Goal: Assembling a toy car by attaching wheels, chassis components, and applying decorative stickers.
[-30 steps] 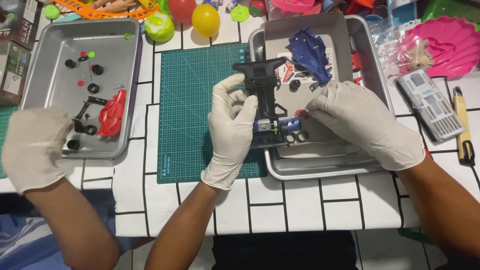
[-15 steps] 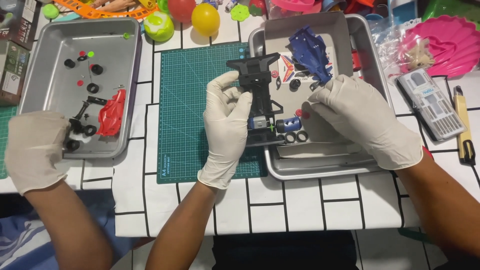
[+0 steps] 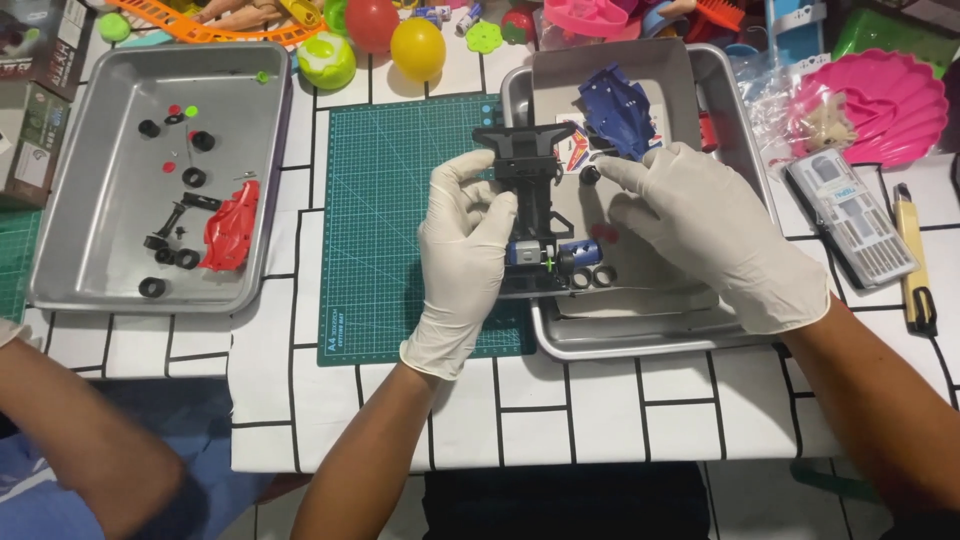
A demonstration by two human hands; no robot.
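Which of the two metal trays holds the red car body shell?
The left metal tray, beside the green cutting mat, holds the red body shell among loose black wheels. The right tray, under the hands, holds a blue shell instead.

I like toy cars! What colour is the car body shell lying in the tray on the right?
Dark blue plastic car body shell, clearest in the head view.

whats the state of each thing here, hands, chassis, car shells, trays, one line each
left hand: gloved, gripping the black chassis
right hand: gloved, open, fingertips over the right tray
black chassis: bare, no shell, held above the tray edge
blue car shell: detached, lying in the right tray
red car shell: detached, lying in the left tray
left tray: holds loose black wheels and small parts
right tray: holds loose parts
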